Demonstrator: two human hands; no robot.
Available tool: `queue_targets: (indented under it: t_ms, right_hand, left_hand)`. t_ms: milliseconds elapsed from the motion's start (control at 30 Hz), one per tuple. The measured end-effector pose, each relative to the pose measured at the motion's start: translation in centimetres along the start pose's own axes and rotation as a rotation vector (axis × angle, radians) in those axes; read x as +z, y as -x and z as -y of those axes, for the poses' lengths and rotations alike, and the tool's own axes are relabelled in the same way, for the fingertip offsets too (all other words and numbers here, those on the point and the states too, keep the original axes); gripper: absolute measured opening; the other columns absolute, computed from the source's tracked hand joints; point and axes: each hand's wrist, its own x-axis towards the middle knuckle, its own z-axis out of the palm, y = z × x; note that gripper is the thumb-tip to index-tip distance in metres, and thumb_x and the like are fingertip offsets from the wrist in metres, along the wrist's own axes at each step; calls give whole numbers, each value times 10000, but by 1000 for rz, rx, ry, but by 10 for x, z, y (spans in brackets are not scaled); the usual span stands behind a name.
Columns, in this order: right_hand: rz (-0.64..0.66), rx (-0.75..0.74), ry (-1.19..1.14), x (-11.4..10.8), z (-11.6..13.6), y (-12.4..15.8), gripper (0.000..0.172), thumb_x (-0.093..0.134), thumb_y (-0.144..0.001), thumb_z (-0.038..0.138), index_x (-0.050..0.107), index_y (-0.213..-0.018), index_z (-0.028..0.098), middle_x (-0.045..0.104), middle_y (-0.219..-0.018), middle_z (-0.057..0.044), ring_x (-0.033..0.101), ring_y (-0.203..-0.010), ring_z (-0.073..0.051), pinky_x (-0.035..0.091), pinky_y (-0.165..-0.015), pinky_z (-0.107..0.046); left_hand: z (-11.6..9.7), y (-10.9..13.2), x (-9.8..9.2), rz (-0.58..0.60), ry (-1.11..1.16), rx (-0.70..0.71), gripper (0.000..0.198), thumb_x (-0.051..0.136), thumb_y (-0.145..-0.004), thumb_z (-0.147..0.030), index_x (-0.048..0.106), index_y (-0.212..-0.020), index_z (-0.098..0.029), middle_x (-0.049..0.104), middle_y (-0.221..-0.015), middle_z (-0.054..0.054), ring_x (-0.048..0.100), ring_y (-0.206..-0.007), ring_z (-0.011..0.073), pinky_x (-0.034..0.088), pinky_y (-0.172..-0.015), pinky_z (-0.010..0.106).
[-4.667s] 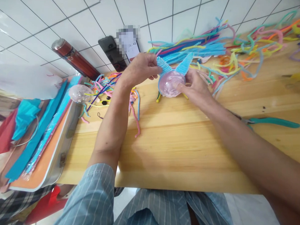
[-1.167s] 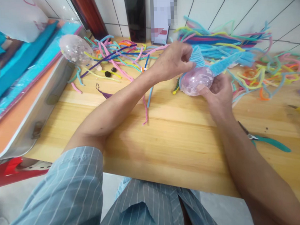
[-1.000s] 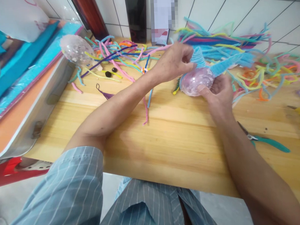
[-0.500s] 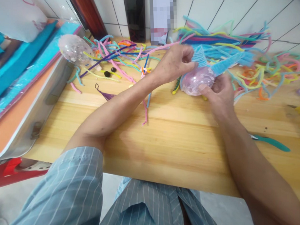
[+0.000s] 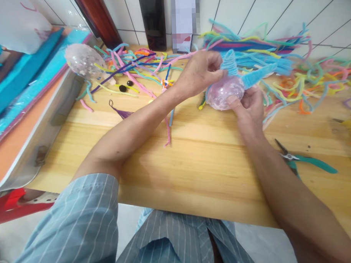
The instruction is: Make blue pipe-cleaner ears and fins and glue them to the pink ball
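Observation:
A clear, pinkish, shiny ball-like body (image 5: 223, 93) is held just above the far part of the table. My right hand (image 5: 249, 110) grips its lower right side, thumb in front and fingers behind. Two blue pieces of coiled pipe cleaner stand at its top: an upright pointed blue piece (image 5: 229, 63) and a longer blue piece (image 5: 258, 75) slanting right. With thumb and fingers closed, my left hand (image 5: 202, 72) pinches the left edge of the upright piece near its base; the exact contact is partly hidden by the fingers.
Green-handled pliers (image 5: 314, 163) lie open beside my right forearm. Loose pipe cleaners (image 5: 295, 87) spread along the wall. At left are another clear ball (image 5: 85, 60), black pompoms (image 5: 122, 88), a purple tassel (image 5: 121, 111) and an orange-lined case (image 5: 19, 152).
The view has shifted slightly, and my right forearm has moved left, uncovering more of the pliers. Both hands keep their hold on the ball and blue piece.

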Motion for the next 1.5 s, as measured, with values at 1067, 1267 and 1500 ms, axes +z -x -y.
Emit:
queue_targets:
  t_ms: [1067, 1267, 1500]
  right_hand:
    - [82, 6, 116, -3, 0, 3, 628, 839, -789, 800, 594, -1283, 499, 711, -1482, 0, 636, -1412, -374, 498, -1230, -730]
    - [43, -42, 54, -1, -8, -1, 726, 896, -741, 759, 584, -1254, 352, 736, -1402, -58, 719, -1301, -321, 559, -1187, -635]
    - [29, -82, 79, -2, -18, -2, 642, 908, -791, 676, 597, -1266, 377, 743, -1381, -47, 739, -1289, -309, 593, -1154, -607]
  left_hand:
    - [15, -3, 6, -67, 53, 76, 231, 722, -902, -432, 651, -720, -308, 577, -624, -8, 552, -771, 193, 481, -706, 406]
    - [19, -4, 6, -49, 61, 99, 231, 727, -885, -486, 651, -716, -347, 572, -595, -22, 562, -738, 210, 463, -657, 420]
    - [21, -4, 8, -52, 81, 86, 173, 698, -876, -467, 666, -739, -367, 597, -603, -21, 549, -753, 218, 458, -679, 437]
